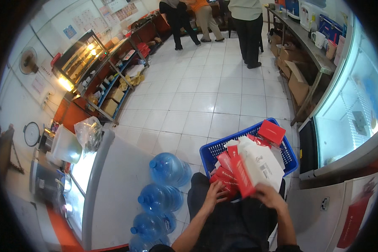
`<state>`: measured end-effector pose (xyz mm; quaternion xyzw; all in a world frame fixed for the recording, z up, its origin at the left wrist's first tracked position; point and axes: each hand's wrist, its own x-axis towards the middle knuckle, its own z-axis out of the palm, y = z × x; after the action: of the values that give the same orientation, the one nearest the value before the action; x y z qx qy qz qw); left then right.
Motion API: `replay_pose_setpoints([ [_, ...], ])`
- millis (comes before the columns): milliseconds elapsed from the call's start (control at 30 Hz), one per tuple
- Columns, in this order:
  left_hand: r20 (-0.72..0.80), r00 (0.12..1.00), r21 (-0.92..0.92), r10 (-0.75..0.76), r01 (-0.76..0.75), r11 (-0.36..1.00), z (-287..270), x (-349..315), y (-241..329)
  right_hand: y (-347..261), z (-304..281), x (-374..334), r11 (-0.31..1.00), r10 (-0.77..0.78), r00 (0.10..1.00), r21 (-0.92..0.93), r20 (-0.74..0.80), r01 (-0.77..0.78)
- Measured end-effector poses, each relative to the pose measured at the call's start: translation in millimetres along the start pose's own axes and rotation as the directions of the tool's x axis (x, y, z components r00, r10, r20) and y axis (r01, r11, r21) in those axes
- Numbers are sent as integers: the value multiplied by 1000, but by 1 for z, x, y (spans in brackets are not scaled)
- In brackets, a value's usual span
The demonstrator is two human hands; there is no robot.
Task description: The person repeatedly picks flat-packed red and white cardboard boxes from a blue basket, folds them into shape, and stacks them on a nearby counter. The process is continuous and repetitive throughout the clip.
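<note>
A blue plastic basket stands in front of my knees, filled with red and white cardboard packaging. My right hand is closed on the lower end of a long red carton, slightly blurred. My left hand has its fingers apart beside several red cartons at the basket's near left side; it seems to touch them. White printed cardboard lies to the right of the red carton. A closed red box rests at the basket's far right corner.
Large blue water bottles line up at my left, beside a white chest freezer. A lit glass-door fridge stands at the right, near a metal table with open cardboard boxes below. Several people stand at the back.
</note>
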<state>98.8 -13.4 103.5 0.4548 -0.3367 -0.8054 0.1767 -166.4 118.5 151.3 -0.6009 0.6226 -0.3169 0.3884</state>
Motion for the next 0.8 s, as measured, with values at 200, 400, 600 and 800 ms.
replay_pose_setpoints([
  [200,322,884,412,-339,191,891,68,5,14,-40,15,-119,988,11,935,-145,355,44],
  [400,381,901,494,-206,-10,869,89,-3,-17,-64,2,-136,986,101,936,91,336,-139],
  [600,431,869,547,-241,-39,836,92,0,-18,-19,49,-139,855,445,799,-73,-405,-513],
  [800,451,890,559,-72,-218,800,75,-5,-38,2,61,-143,867,475,809,30,-347,-497],
])
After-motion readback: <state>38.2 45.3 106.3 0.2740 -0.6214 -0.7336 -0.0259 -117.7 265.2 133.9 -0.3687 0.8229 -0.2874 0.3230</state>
